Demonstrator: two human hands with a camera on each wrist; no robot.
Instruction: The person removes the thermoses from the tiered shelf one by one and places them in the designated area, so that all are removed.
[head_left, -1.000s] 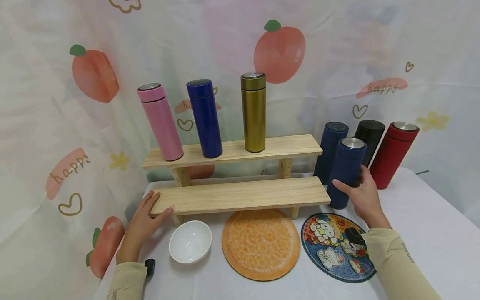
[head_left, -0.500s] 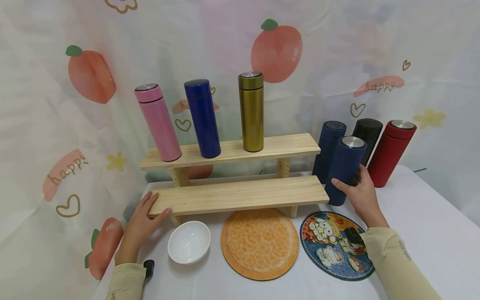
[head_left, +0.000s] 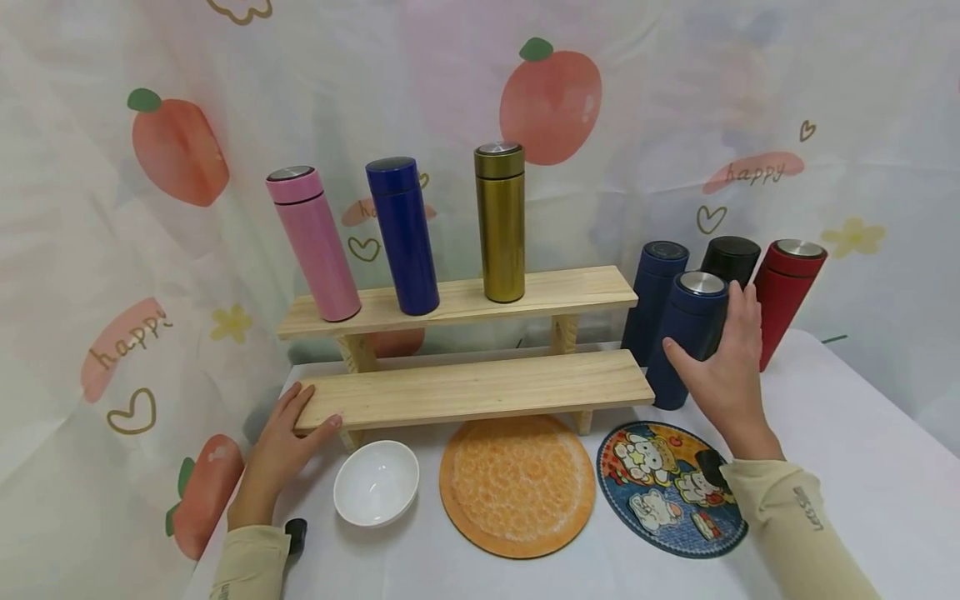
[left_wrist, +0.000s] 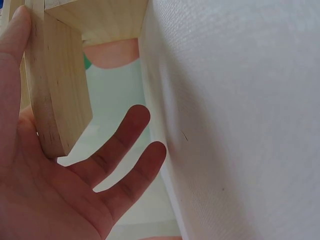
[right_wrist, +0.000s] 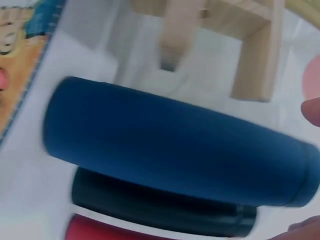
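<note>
Navy flask (head_left: 692,323) near spread right hand (head_left: 726,385)

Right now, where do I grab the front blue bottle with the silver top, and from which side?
Probably grip the front blue bottle around its middle, coming from the right, where the right hand is. It's upright, tall and round, so fingers should wrap it, and the lower shelf blocks its left side.
</note>
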